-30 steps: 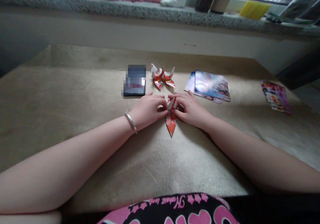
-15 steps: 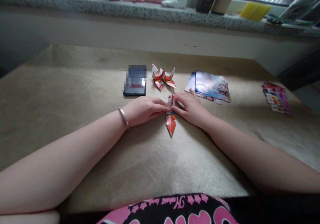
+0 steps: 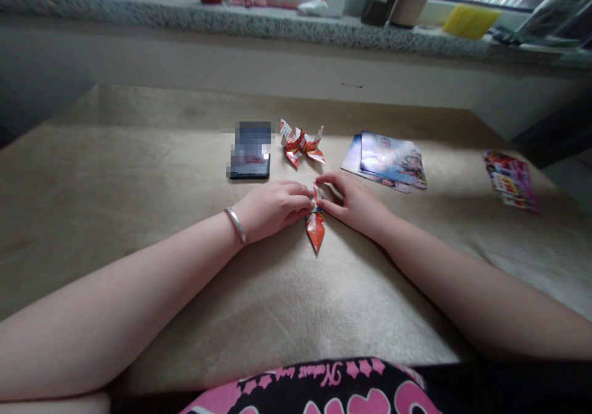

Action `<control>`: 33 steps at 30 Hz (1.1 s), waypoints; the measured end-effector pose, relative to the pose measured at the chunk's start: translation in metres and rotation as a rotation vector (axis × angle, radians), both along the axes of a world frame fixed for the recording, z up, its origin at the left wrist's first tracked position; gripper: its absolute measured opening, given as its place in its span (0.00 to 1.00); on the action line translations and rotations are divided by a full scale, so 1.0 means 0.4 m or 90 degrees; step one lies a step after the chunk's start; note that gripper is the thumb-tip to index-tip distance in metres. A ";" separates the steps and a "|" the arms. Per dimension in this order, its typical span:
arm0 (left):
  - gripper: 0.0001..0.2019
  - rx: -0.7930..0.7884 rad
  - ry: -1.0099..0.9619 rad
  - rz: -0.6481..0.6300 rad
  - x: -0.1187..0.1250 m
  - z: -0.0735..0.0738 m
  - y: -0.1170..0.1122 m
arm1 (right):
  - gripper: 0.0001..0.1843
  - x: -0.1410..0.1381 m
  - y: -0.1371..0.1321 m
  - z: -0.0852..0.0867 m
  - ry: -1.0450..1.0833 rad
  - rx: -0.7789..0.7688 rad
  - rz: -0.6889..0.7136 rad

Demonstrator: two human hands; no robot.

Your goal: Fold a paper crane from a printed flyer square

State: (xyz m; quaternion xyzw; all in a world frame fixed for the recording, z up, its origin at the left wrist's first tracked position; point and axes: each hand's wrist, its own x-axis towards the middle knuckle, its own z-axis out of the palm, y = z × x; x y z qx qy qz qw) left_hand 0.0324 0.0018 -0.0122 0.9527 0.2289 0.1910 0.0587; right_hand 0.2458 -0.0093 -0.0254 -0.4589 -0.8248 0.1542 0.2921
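Note:
A small folded paper piece, red and orange with a pointed lower tip, lies on the beige cloth between my hands. My left hand, with a silver bracelet at the wrist, pinches its upper part from the left with closed fingers. From the right, my right hand pinches the same upper part, where a thin flap stands up between the fingertips. A finished folded paper figure in the same red print lies just beyond my hands.
A dark phone lies left of the finished figure. A stack of printed sheets lies to the right, and another printed sheet sits near the right edge. The stone windowsill at the back holds several items.
My hands have shifted slightly along the paper's upper part and drawn the fingers closer together. The upright flap is narrower now. The pointed tip has stayed in place.

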 end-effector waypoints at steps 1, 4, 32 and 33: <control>0.12 -0.003 0.003 0.001 0.000 0.001 0.000 | 0.13 0.003 -0.003 0.002 -0.003 0.019 0.014; 0.11 -0.007 0.014 0.015 0.000 0.005 -0.002 | 0.04 0.012 -0.017 0.015 -0.038 0.095 0.079; 0.13 -0.042 0.096 -0.011 -0.014 0.027 0.002 | 0.13 0.031 -0.046 0.049 -0.206 0.155 0.162; 0.13 -0.069 0.070 -0.013 -0.016 0.020 0.009 | 0.13 0.033 -0.044 0.044 -0.185 0.142 0.151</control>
